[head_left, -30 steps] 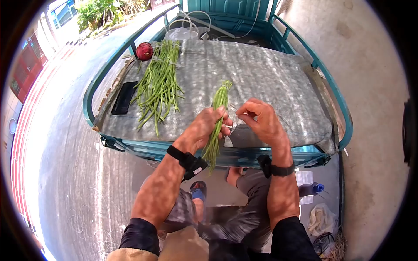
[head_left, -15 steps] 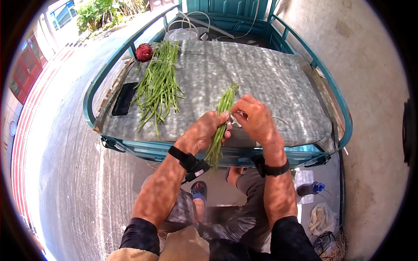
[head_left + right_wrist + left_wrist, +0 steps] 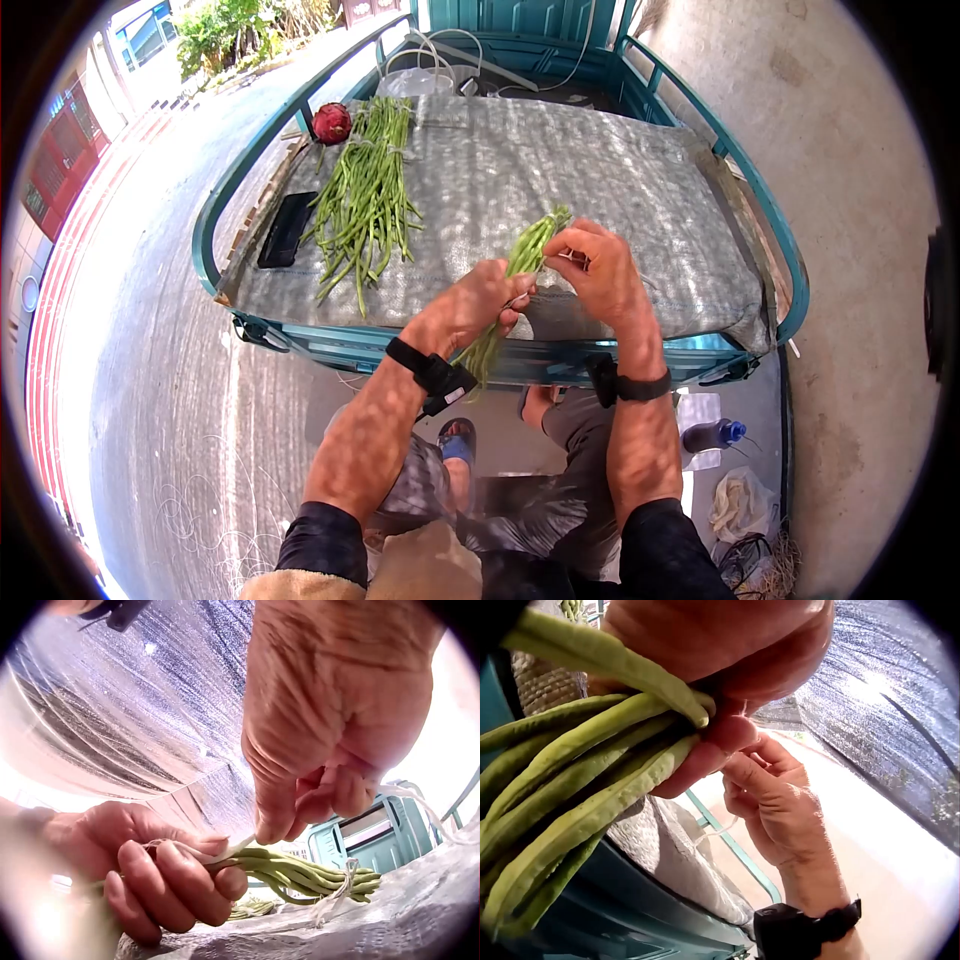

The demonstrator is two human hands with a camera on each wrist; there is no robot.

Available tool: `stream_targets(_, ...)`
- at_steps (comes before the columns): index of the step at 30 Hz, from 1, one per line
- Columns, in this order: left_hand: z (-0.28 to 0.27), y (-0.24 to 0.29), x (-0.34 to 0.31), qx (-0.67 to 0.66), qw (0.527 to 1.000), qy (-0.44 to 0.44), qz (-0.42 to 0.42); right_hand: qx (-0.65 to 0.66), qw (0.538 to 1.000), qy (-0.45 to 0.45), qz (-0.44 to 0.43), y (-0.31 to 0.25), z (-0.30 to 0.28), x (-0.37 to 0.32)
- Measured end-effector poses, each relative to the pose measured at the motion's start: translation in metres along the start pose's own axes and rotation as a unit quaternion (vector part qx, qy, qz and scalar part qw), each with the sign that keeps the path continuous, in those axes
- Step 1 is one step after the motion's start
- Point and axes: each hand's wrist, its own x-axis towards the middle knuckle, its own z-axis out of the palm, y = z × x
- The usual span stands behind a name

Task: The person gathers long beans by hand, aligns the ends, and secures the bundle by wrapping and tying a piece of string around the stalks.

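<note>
The left hand (image 3: 480, 298) grips a small bundle of green long beans (image 3: 532, 243) around its middle, the tail ends hanging over the cart's edge. In the right wrist view a white tie (image 3: 346, 889) circles the beans near one end. The right hand (image 3: 602, 275), just right of the bundle, pinches a white strip (image 3: 238, 846) between thumb and fingers; the strip runs to the left hand (image 3: 161, 874). In the left wrist view bean ends (image 3: 592, 769) stick out beneath the left palm, with the right hand (image 3: 769, 799) beyond.
A larger bean bunch (image 3: 365, 200), a red dragon fruit (image 3: 332, 123) and a black phone (image 3: 287, 230) lie left on the grey woven sheet (image 3: 600, 150). Teal cart rails (image 3: 742, 160) stand around it. Below right are a dark bottle (image 3: 708, 434) and a pale bag (image 3: 740, 503).
The bundle has tilted, its top leaning farther right and its tail swinging left. The right hand moved in to the bundle, then slightly right, still pinching.
</note>
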Motion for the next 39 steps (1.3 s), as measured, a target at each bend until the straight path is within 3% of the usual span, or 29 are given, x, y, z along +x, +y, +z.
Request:
stream_targets(6, 0.003, -0.001, 0.002, 0.083, 0.996, -0.011, 0.005, -0.025, 0.997, 0.064, 0.026, 0.001, -0.016, 0.0)
stream_targets(14, 0.007, 0.01, -0.008, 0.21, 0.974, -0.072, 0.033, -0.056, 0.991, 0.073, -0.101, -0.019, 0.003, 0.007)
stream_targets(17, 0.001, -0.01, -0.001, 0.44, 0.871, -0.035, 0.213, -0.053, 0.992, 0.037, -0.11, -0.013, 0.009, 0.013)
stream_targets(20, 0.003, -0.021, 0.002, 0.46, 0.842, -0.03, 0.28, -0.002, 0.997, -0.003, -0.075, -0.013, 0.011, 0.017)
stream_targets(23, 0.008, -0.021, -0.004, 0.525, 0.809, 0.009, 0.262, 0.04, 0.998, -0.025, -0.044, -0.006, 0.013, 0.022)
stream_targets(30, 0.016, -0.018, -0.011, 0.554, 0.758, 0.083, 0.334, 0.087, 0.989, -0.083, 0.083, 0.003, 0.012, 0.04)
stream_targets(39, 0.029, -0.003, -0.018, 0.639, 0.701, 0.145, 0.284, 0.015, 0.995, -0.056, 0.078, 0.01, 0.013, 0.049)
